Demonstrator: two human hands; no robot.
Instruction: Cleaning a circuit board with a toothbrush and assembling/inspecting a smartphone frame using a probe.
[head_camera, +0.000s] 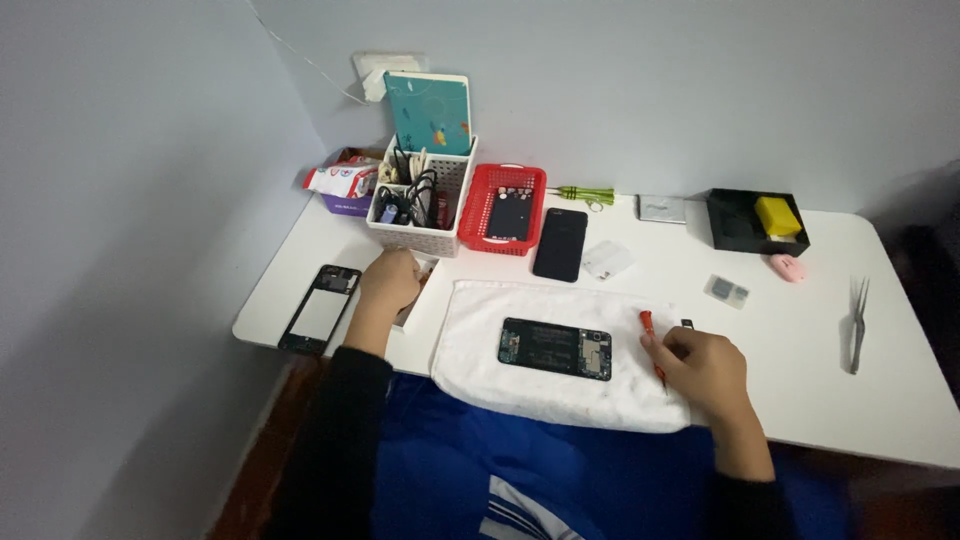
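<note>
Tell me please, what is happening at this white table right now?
A person sits at the white table. The right hand holds a small red-handled screwdriver beside an opened dark phone with its circuit board showing, which lies on a white towel. The left hand rests further left, by a white plastic basket of cables and near an empty black phone frame. Metal tweezers lie untouched at the far right.

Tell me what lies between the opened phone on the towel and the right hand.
Only bare white towel separates the opened phone from the right hand, which holds a red screwdriver, in the head view.
</note>
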